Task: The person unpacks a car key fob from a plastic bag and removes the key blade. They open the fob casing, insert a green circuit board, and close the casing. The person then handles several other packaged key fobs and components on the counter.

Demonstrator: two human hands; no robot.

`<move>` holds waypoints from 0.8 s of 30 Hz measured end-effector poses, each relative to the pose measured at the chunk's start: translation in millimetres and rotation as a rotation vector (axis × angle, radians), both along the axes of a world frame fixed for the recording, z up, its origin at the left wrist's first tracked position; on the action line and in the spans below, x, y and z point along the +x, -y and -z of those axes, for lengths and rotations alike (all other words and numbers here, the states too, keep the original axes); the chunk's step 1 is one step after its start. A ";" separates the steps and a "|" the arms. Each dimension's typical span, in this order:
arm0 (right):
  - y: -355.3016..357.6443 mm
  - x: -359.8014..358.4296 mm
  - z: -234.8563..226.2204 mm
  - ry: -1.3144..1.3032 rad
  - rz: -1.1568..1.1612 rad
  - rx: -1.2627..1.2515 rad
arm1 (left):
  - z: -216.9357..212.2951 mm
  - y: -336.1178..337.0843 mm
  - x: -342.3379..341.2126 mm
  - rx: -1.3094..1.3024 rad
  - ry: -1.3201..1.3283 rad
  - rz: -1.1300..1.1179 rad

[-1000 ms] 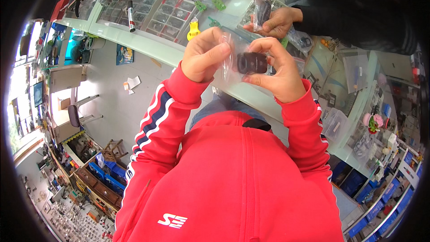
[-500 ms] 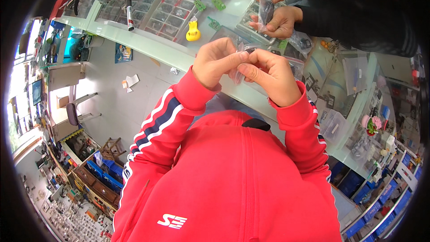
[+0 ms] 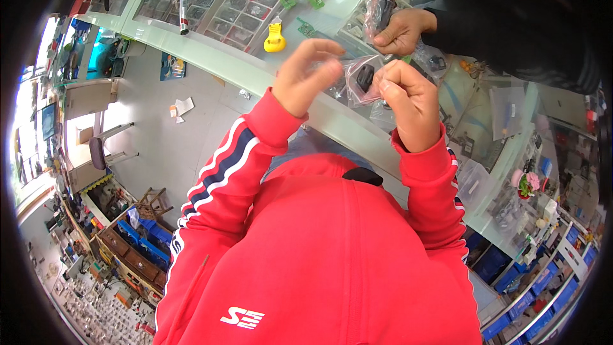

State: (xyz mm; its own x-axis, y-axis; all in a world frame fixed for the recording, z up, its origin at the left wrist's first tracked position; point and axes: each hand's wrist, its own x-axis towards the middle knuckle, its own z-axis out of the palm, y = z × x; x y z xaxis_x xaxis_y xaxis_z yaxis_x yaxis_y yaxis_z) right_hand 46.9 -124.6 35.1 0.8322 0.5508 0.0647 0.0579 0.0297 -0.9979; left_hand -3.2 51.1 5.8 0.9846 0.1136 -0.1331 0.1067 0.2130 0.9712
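My right hand (image 3: 408,99) pinches the top of a small clear plastic bag (image 3: 357,83) with a black part (image 3: 365,77) inside it. My left hand (image 3: 308,73) hovers just left of the bag with its fingers spread and loose, holding nothing. Both arms wear red sleeves. All this is above the edge of a glass counter (image 3: 211,48). Across the counter, another person's two hands (image 3: 399,6) hold a second clear bag (image 3: 378,13) with a dark part in it.
On the counter lie a yellow tool (image 3: 275,38), a black marker (image 3: 183,11), green circuit boards (image 3: 305,25) and more clear bags (image 3: 504,112). Trays of small parts show under the glass. Blue bins (image 3: 543,306) line the shelves at lower right. A stool (image 3: 105,150) stands on the floor at left.
My two hands first held the bag with the black part between them, then came together at its top. Now the left hand has let go and opened, and the right hand alone holds the bag.
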 end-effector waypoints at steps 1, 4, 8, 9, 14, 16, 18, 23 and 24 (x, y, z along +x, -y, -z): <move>2.8 2.4 -1.6 -0.020 -0.029 0.070 | 4.9 4.6 -0.3 0.002 0.065 0.082; 12.5 12.2 -6.4 -0.089 -0.100 0.148 | 15.3 25.2 1.6 0.074 0.214 0.230; 22.1 10.9 -4.8 -0.188 0.059 0.223 | 14.6 35.8 9.7 0.193 0.126 0.199; 24.4 8.3 -3.0 -0.197 0.123 0.237 | 12.7 34.8 10.8 0.354 0.177 0.138; 34.0 0.9 8.7 -0.232 0.130 0.067 | 4.0 35.6 13.7 0.787 0.389 -0.033; 34.8 -1.1 13.9 -0.338 0.122 0.031 | 1.9 39.5 15.5 0.839 0.446 -0.005; 33.3 -3.9 19.9 -0.392 0.142 0.050 | -0.4 43.2 16.7 0.846 0.498 0.065; 39.7 -7.3 29.7 -0.525 0.244 0.154 | -4.6 39.4 11.5 0.335 0.347 0.087; 40.5 -7.2 31.4 -0.548 0.250 0.162 | -3.7 38.4 8.5 0.020 0.200 0.061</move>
State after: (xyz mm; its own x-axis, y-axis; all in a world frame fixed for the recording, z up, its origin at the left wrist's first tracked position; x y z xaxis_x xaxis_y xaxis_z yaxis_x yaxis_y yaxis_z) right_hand 39.8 -165.1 3.8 0.8706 0.3539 -0.3417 -0.4365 0.2353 -0.8684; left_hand 5.4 12.7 9.4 0.9963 0.0540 0.0673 -0.0765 0.1928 0.9782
